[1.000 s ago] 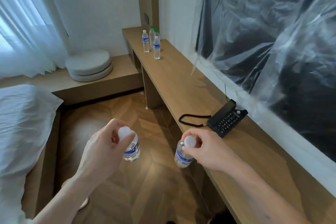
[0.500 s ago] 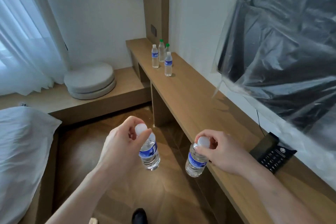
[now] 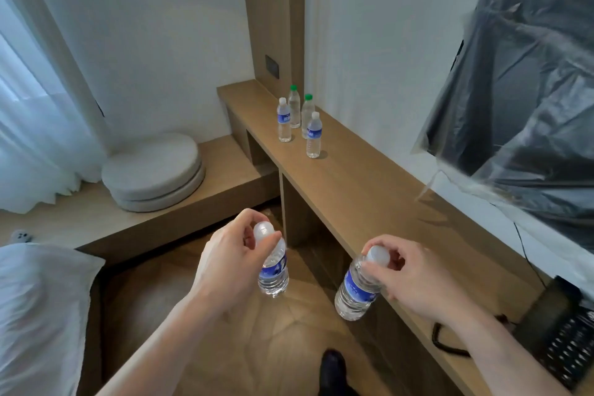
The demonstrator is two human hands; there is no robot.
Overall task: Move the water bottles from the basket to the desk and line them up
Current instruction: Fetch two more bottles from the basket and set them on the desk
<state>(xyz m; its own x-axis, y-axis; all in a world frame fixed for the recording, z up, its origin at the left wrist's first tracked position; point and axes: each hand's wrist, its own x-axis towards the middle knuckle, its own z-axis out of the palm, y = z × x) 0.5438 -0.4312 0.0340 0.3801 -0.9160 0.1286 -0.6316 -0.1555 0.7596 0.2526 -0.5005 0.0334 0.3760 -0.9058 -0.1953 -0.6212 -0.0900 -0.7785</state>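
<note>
My left hand [image 3: 229, 262] pinches a clear blue-labelled water bottle [image 3: 274, 273] by its white cap, hanging over the floor. In my right hand [image 3: 414, 280] a second white-capped water bottle [image 3: 355, 291] is held by the neck, just off the front edge of the long wooden desk [image 3: 360, 193]. Several bottles stand at the desk's far end: two white-capped ones [image 3: 313, 135] [image 3: 284, 120] in front, two green-capped ones [image 3: 293, 107] behind. No basket is in view.
A black telephone [image 3: 565, 336] with a coiled cord lies on the desk at the lower right. A plastic-covered screen [image 3: 520, 100] hangs on the wall above. Round cushions [image 3: 154, 172] sit on a low bench at the left; a bed's white pillow [image 3: 35, 309] fills the lower left.
I have walked nearer the desk's far end, so the standing bottles look closer and the telephone has slid to the lower right. Both hands still hold their bottles.
</note>
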